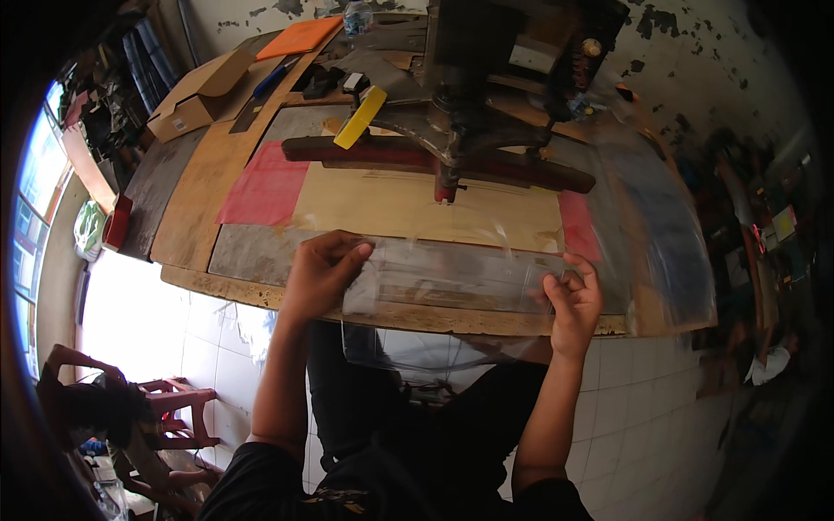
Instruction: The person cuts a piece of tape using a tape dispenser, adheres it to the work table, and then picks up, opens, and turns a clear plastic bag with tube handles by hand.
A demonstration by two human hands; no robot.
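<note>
I hold a clear plastic sheet flat over the near edge of the wooden worktable. My left hand pinches the sheet's left end between thumb and fingers. My right hand grips its right end. Part of the sheet hangs below the table edge toward my lap. Behind the sheet stands a dark metal press machine with a long bar lying across the table.
A yellow strip leans by the bar. A cardboard box, an orange sheet and a blue pen lie at the back left. More clear plastic drapes at the right. Red wooden chairs stand lower left.
</note>
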